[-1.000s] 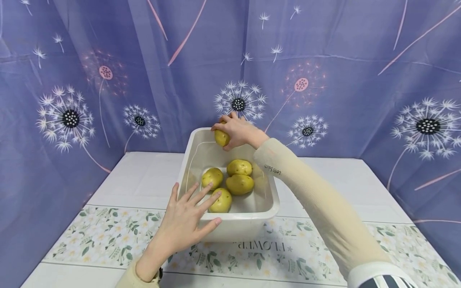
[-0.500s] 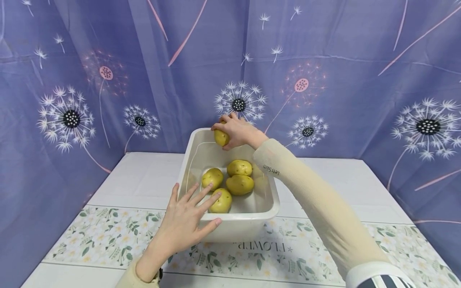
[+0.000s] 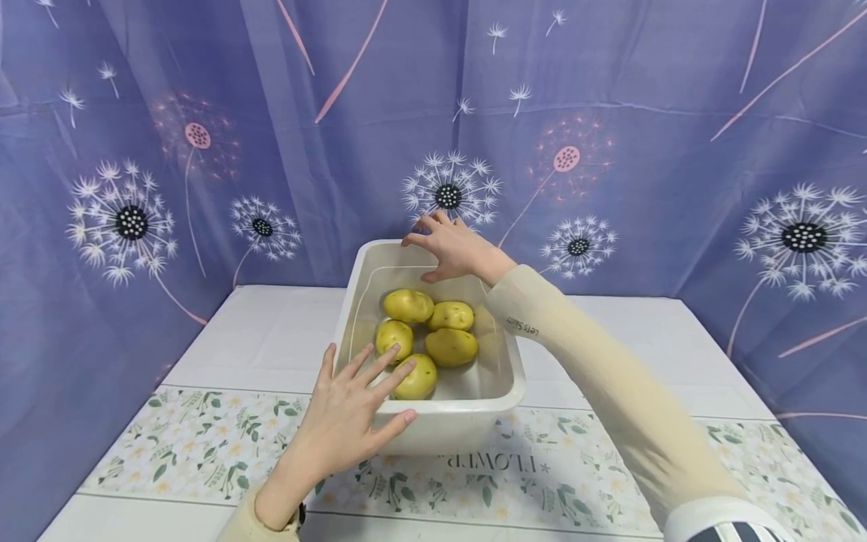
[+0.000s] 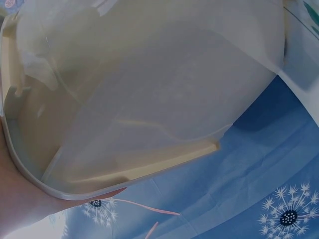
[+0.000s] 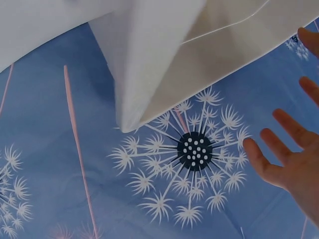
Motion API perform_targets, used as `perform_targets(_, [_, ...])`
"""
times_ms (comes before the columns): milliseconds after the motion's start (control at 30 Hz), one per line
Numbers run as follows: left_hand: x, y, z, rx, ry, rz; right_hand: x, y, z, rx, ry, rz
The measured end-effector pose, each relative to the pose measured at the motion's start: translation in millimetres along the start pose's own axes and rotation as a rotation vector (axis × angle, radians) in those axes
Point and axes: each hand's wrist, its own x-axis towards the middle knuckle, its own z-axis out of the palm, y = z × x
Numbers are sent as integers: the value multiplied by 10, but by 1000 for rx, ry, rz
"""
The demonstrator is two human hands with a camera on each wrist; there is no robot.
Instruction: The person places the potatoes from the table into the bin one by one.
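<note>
A pale grey plastic bin [image 3: 450, 407] stands on the table, with several yellow potatoes on its floor. One potato [image 3: 409, 306] lies toward the far left of the group, against a second potato [image 3: 451, 316]. The nearest potato [image 3: 418, 379] is partly covered by the fingers of my left hand [image 3: 344, 421], which lies spread at the bin's near left corner. Over the bin's far end is my right hand [image 3: 455, 248], its fingers spread and holding nothing. In the right wrist view, the fingers [image 5: 276, 144] are apart beside the bin's wall.
Behind the bin hangs a purple curtain [image 3: 366, 188] with dandelion prints, close to the far rim. More curtain closes off both sides. A floral strip [image 3: 223, 444] crosses the white table [image 3: 278, 324] from left to right.
My right hand has let go of a potato, which now lies in the bin at the far left of the others. The left potato has shifted slightly nearer; my left hand stays put.
</note>
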Motion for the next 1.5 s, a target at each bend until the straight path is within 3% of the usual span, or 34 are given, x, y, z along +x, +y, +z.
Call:
perform_targets(567, [0, 0, -3, 7, 1, -3, -226, 8, 36, -20, 90, -63])
perform_targets(933, [3, 11, -7, 5, -2, -2, -325, -16, 35, -21, 101, -87])
perform_targets(1300, [9, 15, -4, -3, 1, 1, -428, 23, 24, 30, 182, -114])
perform_targets(1500, [6, 13, 3, 4, -2, -3, -499, -14, 42, 42, 174, -111])
